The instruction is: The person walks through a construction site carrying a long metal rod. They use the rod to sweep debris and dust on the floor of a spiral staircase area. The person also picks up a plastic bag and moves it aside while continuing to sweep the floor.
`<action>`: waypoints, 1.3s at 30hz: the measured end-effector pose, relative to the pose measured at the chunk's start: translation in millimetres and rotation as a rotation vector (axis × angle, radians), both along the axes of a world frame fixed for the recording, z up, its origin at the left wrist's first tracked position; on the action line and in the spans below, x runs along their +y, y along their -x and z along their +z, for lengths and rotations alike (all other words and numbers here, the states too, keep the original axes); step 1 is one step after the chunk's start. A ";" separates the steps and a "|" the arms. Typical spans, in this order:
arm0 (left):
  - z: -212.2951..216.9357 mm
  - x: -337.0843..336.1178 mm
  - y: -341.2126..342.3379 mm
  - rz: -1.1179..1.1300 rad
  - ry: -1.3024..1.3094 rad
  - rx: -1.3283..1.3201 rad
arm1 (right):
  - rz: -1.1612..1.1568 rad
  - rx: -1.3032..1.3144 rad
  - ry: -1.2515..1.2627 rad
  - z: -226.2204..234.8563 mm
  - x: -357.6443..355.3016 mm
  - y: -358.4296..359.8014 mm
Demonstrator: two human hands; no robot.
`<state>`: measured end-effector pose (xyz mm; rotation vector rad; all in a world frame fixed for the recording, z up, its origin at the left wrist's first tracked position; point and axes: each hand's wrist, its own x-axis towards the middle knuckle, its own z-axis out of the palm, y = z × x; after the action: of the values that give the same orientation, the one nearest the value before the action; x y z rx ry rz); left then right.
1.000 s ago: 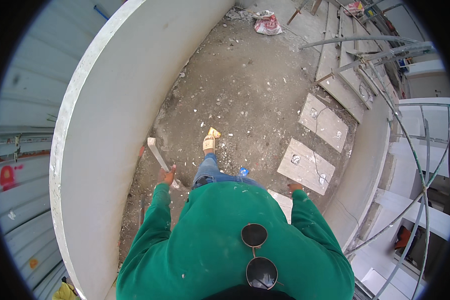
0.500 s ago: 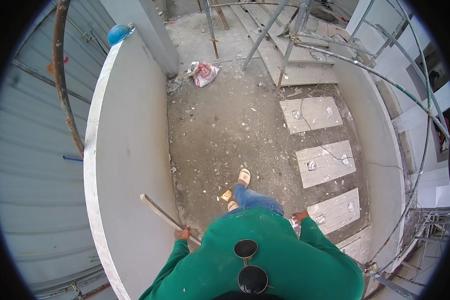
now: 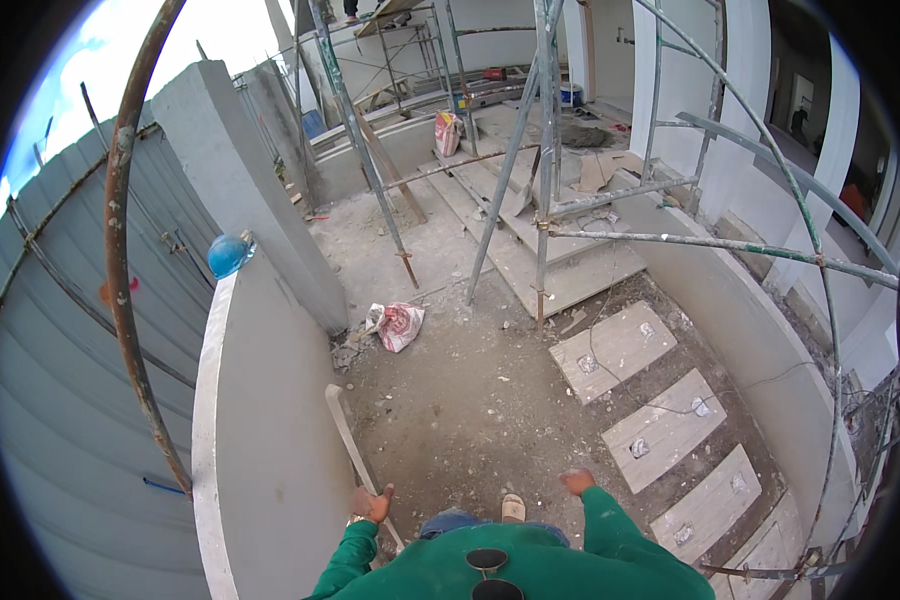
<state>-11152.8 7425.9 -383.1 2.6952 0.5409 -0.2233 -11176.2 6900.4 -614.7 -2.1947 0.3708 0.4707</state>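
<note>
My chest in the green top fills the bottom edge and hides most of both my arms and my legs; only one sandalled foot [image 3: 512, 508] pokes out. My left hand [image 3: 371, 503] is clamped round the lower part of a long pale straightedge [image 3: 350, 448], which slants up and away just beside the curved grey wall [image 3: 270, 450]; its near end is hidden behind my sleeve. My right hand [image 3: 576, 482] hangs free with nothing in it, fingers loosely apart, though it is too small to read finely. Ahead lies the rubble-strewn floor [image 3: 470, 400], pale slabs [image 3: 615, 350] to the right, a crumpled sack [image 3: 398, 324], then scaffold poles [image 3: 542, 150]. A blue helmet [image 3: 230, 254] sits atop the wall.
</note>
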 end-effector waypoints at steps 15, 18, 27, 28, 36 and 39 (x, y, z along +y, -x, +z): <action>-29.4 -15.6 -119.2 -0.884 0.091 -0.078 | 0.037 0.502 0.670 -51.4 121.1 346.1; -118.1 13.2 -113.9 -0.999 0.248 0.002 | -0.463 0.548 0.296 -91.9 171.7 479.8; -133.1 -13.1 -121.0 -1.040 0.361 0.123 | -0.994 0.510 0.148 -129.1 487.8 600.8; -145.6 -21.0 -127.6 -1.038 0.365 0.099 | -1.019 0.511 0.185 -127.7 510.8 604.8; -162.3 -79.1 -83.5 -1.039 0.250 0.182 | -1.468 0.631 0.136 -82.1 523.1 656.3; -129.8 -79.7 -51.9 -1.145 0.236 0.128 | -1.955 0.296 -0.088 -18.9 478.5 651.6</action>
<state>-11100.9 7346.2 -512.9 2.4346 -0.9871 -0.6903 -11827.8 7378.9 -633.6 -0.8081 2.1497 -0.3255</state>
